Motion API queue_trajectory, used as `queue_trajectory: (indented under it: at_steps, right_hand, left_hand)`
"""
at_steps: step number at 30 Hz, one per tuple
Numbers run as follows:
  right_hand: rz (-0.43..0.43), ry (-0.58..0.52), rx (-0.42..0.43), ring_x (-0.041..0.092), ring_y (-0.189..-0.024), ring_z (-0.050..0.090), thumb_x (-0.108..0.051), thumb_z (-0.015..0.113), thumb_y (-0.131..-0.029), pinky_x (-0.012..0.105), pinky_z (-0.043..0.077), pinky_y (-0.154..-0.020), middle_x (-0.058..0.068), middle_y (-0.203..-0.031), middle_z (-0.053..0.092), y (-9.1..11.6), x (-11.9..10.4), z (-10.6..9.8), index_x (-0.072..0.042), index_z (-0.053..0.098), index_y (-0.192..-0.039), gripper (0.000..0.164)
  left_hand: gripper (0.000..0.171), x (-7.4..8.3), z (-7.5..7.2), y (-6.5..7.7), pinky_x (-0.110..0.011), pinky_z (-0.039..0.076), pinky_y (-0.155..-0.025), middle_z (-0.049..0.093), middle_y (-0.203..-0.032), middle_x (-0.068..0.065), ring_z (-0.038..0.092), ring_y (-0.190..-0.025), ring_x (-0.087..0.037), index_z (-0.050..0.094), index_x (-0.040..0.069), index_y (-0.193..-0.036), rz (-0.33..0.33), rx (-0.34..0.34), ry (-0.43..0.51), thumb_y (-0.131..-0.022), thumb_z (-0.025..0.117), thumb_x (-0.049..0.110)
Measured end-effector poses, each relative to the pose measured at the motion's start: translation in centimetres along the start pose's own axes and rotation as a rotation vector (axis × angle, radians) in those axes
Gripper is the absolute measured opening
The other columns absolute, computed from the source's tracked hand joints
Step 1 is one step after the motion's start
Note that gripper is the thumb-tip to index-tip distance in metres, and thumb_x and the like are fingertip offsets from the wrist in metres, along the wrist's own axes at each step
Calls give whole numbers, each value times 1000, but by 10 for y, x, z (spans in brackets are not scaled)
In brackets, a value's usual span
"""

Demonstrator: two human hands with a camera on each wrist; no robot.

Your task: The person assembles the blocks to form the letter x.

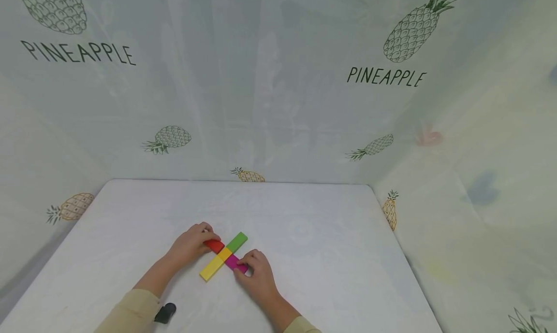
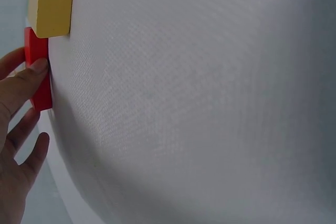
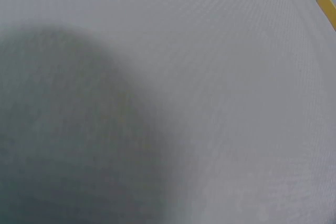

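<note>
Coloured blocks form a cross on the white table. My left hand pinches the red block at the upper left arm of the cross; in the left wrist view its thumb lies on the side of the red block. With thumb and finger my right hand grips the magenta block on the lower right arm. Between these two lies an orange-yellow block. A green block extends to the upper right, a yellow block to the lower left. The right wrist view does not show the hand.
A black object lies on the table beside the left sleeve; its kind is unclear. Behind and around the table hangs a pale curtain printed with pineapples.
</note>
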State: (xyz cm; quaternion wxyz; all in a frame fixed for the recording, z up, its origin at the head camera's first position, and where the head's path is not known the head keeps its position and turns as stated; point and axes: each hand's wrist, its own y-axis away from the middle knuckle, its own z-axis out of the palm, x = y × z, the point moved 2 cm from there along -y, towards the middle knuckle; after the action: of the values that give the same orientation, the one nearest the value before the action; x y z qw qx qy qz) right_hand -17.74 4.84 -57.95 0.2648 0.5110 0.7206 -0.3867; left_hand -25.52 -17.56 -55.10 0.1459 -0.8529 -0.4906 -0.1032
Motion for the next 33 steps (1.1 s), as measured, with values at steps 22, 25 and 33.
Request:
queue_trajectory:
  at_steps: [22, 25, 33]
  right_hand:
    - [-70, 7, 46, 4, -87, 51, -16, 78, -81, 21, 46, -76, -10, -92, 56, 0, 0, 1, -15, 74, -89, 9]
    - [-58, 15, 45, 3, -86, 50, -17, 78, -82, 20, 45, -74, -12, -91, 56, -1, 0, 1, -15, 74, -89, 8]
    - [-45, 18, 45, 3, -87, 51, -16, 79, -81, 21, 46, -75, -13, -91, 55, -1, 0, 2, -16, 74, -89, 9]
  left_hand:
    - [50, -4, 1, 1, -41, 50, -87, 56, -113, -4, 53, -105, -24, 69, 19, -123, -109, -59, 65, -76, 84, 14]
    - [58, -6, 1, 3, -43, 50, -89, 57, -114, -6, 54, -107, -26, 65, 17, -127, -121, -54, 91, -73, 86, 17]
    - [66, -15, 3, 7, -48, 48, -92, 58, -120, -8, 55, -109, -28, 59, 15, -133, -184, -27, 291, -74, 86, 22]
